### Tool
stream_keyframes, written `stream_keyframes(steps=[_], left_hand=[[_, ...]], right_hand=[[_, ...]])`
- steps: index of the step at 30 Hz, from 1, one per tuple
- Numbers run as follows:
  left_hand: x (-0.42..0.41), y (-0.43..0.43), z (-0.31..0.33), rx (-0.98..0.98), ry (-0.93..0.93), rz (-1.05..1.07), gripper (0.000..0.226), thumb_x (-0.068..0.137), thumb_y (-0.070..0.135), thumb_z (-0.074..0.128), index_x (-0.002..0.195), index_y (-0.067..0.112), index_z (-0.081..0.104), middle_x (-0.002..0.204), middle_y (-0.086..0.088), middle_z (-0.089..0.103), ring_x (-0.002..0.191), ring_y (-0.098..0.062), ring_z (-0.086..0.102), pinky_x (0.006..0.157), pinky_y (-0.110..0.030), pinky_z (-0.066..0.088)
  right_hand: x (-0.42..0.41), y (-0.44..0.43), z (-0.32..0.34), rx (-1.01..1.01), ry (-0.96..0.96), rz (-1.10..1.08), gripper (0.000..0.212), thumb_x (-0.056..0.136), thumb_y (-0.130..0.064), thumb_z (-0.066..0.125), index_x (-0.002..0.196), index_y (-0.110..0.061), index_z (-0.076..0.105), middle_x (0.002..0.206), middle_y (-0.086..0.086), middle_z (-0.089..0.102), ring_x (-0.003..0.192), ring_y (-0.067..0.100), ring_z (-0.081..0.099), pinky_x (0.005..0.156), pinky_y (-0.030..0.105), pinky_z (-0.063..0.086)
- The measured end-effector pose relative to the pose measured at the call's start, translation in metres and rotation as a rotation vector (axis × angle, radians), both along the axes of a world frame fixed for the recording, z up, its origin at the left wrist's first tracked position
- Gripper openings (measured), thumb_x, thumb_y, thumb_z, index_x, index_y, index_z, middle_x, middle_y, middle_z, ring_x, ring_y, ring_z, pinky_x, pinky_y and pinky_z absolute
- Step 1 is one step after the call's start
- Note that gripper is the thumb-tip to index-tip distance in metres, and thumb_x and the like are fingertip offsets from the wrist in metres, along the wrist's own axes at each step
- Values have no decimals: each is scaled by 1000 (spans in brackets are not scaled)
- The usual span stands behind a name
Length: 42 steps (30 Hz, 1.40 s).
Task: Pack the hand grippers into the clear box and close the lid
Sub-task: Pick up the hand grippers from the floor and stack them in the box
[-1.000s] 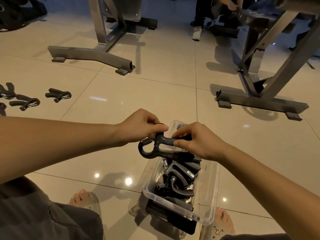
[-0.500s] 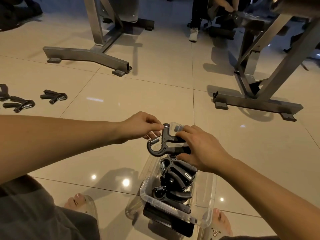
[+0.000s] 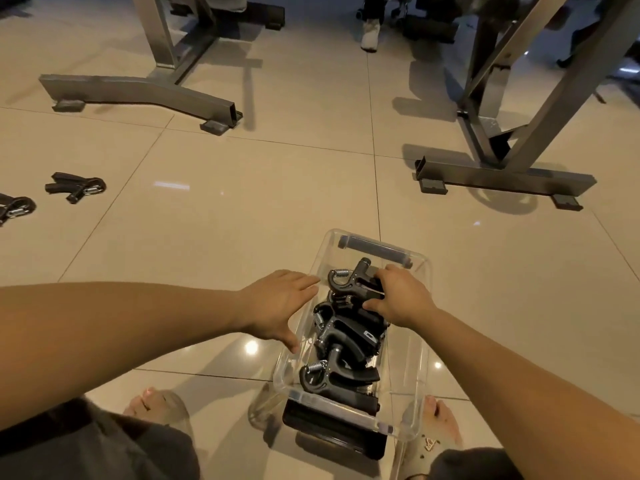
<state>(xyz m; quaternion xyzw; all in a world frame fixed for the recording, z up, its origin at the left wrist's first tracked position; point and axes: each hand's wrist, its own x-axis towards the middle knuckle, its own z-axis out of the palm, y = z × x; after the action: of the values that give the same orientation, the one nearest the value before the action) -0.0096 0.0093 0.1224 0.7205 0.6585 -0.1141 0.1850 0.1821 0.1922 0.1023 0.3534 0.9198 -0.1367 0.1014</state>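
Observation:
The clear box (image 3: 424, 344) stands on the tiled floor between my feet, with a row of black hand grippers (image 3: 341, 358) inside it. My right hand (image 3: 398, 294) is inside the far end of the box, fingers closed on the farthest black hand gripper (image 3: 349, 277), which sits among the others. My left hand (image 3: 280, 306) rests flat and open against the outside of the box's left wall, holding nothing. Two more hand grippers lie loose on the floor at far left (image 3: 74, 187) (image 3: 15, 207). A dark lid-like piece (image 3: 332, 434) shows beneath the box's near end.
Grey steel gym-bench frames stand on the floor at back left (image 3: 138, 90) and right (image 3: 502, 174). Another person's white shoe (image 3: 370, 34) is at the back. My bare feet (image 3: 154, 403) (image 3: 443, 417) flank the box.
The hand gripper held above the box by both hands has gone down into the box's far end. My left hand let go of it and moved to the box's left wall.

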Motion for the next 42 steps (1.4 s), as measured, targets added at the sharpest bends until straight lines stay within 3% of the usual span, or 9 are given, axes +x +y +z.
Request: stream_keyframes(steps=[6,12,20,24,26,29,34,39,42], left_hand=[[-21,-2,-14,-24,-57,-25,138,65,90,58,161,14,-6,169,-1,-12,155,-17,-6,124,-37,-5],[-25,-2,-19,25,-64,-30,138,62,94,54,161,16,-2,169,0,-10,155,-19,3,126,-40,4],[-25,-4,-16,32,-70,-41,137,62,93,54,162,16,1,169,0,-9,153,-20,11,123,-35,7],[-25,-6,-13,3,-103,-14,136,63,92,57,161,17,0,169,2,-8,154,-20,10,123,-36,12],[-25,-6,-3,-4,-107,16,131,66,87,61,161,17,5,170,0,-1,154,-21,12,123,-37,14],[-35,-1,29,18,-53,80,107,73,76,68,156,20,30,167,-2,20,150,-23,24,120,-39,26],[-87,-23,125,-13,-71,358,70,81,55,75,138,19,55,141,1,57,126,-20,55,103,-35,47],[-151,-85,207,-93,-19,532,59,82,46,79,130,16,62,123,0,67,105,-18,63,93,-33,52],[-194,-138,214,-29,6,647,54,85,43,76,129,16,61,120,2,65,93,-16,61,82,-30,52]], right_hand=[[-10,5,-48,-38,-78,-36,56,84,-43,77,129,-16,57,126,3,55,118,25,51,95,41,50],[-9,6,-74,-56,-84,-101,66,84,-37,79,139,-13,50,138,6,52,125,27,49,100,39,47],[-9,1,-71,19,-130,-105,64,82,-45,78,133,-17,54,132,4,56,119,26,53,94,40,50],[-17,-10,-48,45,-33,-139,55,85,-42,76,130,-15,57,125,4,59,118,26,54,95,42,48],[-24,-17,-29,56,77,-174,44,87,-35,74,123,-13,61,121,5,61,115,27,56,90,42,50],[-46,-33,8,46,259,-246,39,88,-32,72,121,-12,66,119,3,65,109,24,62,85,39,53],[-108,-74,77,8,451,-185,35,89,-38,70,116,-15,67,114,1,66,103,23,63,87,41,53],[-182,-133,141,-99,465,42,38,86,-40,74,115,-16,67,110,0,68,99,21,64,87,42,56],[-234,-173,152,-138,448,162,37,88,-40,75,116,-17,67,111,0,68,97,19,64,87,40,58]])
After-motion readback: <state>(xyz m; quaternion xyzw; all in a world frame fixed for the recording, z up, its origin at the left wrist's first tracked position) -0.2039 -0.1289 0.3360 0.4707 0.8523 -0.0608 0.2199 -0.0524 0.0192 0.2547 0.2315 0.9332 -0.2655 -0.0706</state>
